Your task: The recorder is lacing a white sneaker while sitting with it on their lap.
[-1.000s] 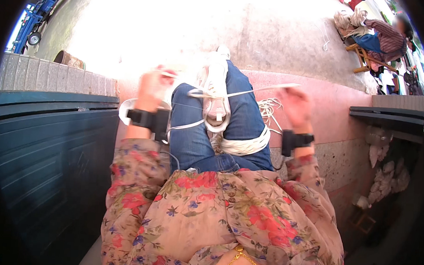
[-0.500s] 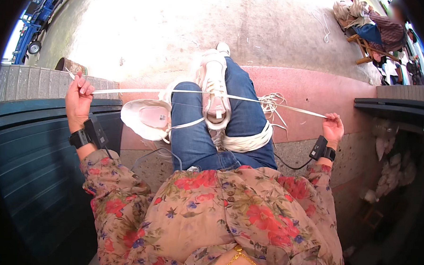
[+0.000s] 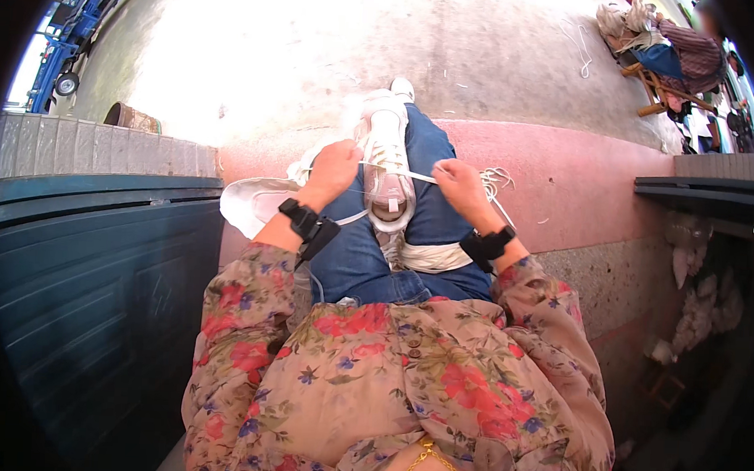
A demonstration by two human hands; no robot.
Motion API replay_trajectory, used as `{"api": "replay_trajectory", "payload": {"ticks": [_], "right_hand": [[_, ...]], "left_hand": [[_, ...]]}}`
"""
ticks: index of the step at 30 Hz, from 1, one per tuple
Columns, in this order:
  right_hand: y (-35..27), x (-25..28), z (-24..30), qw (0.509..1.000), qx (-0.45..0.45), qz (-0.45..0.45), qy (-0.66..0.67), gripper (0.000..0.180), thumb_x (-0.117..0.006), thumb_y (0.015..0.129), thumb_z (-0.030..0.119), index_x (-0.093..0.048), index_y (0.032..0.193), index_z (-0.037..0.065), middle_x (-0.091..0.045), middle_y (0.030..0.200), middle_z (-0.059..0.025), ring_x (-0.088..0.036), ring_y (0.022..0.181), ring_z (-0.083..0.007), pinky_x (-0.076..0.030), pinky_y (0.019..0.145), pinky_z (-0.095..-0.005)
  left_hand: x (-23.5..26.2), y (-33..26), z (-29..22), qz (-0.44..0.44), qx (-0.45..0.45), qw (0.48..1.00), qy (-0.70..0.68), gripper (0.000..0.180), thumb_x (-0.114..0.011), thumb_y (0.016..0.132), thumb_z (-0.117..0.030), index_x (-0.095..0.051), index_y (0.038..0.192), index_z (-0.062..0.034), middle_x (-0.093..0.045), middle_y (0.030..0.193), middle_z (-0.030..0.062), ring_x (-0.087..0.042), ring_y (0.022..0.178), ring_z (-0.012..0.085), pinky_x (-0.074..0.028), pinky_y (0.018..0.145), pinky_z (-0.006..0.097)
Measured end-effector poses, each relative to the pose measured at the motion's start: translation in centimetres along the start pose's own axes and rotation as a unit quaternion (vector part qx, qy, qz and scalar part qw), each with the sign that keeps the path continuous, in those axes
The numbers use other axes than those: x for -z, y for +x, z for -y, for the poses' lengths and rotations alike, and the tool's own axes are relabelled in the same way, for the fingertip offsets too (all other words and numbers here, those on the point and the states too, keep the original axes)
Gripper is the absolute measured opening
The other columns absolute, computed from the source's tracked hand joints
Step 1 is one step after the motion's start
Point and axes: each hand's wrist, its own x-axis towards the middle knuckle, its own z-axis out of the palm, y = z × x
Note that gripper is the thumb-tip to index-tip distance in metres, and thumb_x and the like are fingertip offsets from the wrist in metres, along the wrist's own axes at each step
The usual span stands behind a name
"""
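Observation:
A white and pale pink sneaker (image 3: 387, 190) rests between my knees, its heel opening toward me. Its white shoelace (image 3: 415, 176) runs across the upper part of the opening from hand to hand. On the left side of the shoe, my left hand (image 3: 335, 168) is closed around one end of the lace. My right hand (image 3: 461, 187) grips the other end, over my right thigh. A second pale shoe (image 3: 248, 203) lies beside my left knee, partly behind my left forearm. A bundle of white laces (image 3: 437, 257) is draped over my right thigh.
Loose laces (image 3: 499, 180) hang past my right knee. A dark blue-green panel (image 3: 107, 257) stands to my left, with a brown bucket (image 3: 132, 118) beyond it. Another person (image 3: 692, 60) sits at the far right. A blue vehicle (image 3: 74, 41) is at far left.
Both hands have come inward from wide apart to close beside the shoe. The lace, stretched out long before, now spans a short length between them.

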Motion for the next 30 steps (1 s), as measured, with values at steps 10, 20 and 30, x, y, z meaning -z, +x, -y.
{"api": "replay_trajectory", "payload": {"ticks": [10, 20, 30], "right_hand": [[0.7, -2.7, 3.0, 0.984, -0.003, 0.13, -0.123, 0.029, -0.051, 0.078, 0.03, -0.06, 0.076, 0.002, -0.059, 0.074, -0.0203, -0.056, 0.075, -0.0368, -0.044, 0.066, -0.0426], [1.7, -2.3, 1.6, 0.987, -0.08, 0.141, 0.016, 0.029, -0.058, 0.074, 0.025, -0.062, 0.078, -0.003, -0.06, 0.07, -0.0179, -0.059, 0.067, -0.029, -0.044, 0.062, -0.036], [-0.1, -0.2, 1.2, 0.997, -0.005, 0.015, -0.072, 0.025, -0.057, 0.077, 0.022, -0.058, 0.09, 0.001, -0.057, 0.078, -0.017, -0.056, 0.078, -0.033, -0.044, 0.068, -0.0386]], "left_hand": [[0.0, 2.0, -2.4, 0.213, 0.016, 0.965, 0.152, 0.022, -0.051, 0.073, -0.018, -0.059, 0.075, 0.0022, -0.058, 0.076, 0.0218, -0.058, 0.071, 0.0339, -0.045, 0.061, 0.041], [1.3, 1.0, 0.1, -0.011, -0.223, 0.951, 0.213, 0.009, -0.055, 0.072, -0.012, -0.054, 0.074, -0.0036, -0.055, 0.081, 0.0146, -0.056, 0.063, 0.0331, -0.047, 0.054, 0.038], [6.9, 0.0, -0.6, 0.102, 0.25, 0.905, -0.328, 0.02, -0.054, 0.081, -0.023, -0.057, 0.076, -0.0041, -0.041, 0.055, -0.0036, -0.03, 0.04, 0.0032, -0.022, 0.035, 0.018]]}}
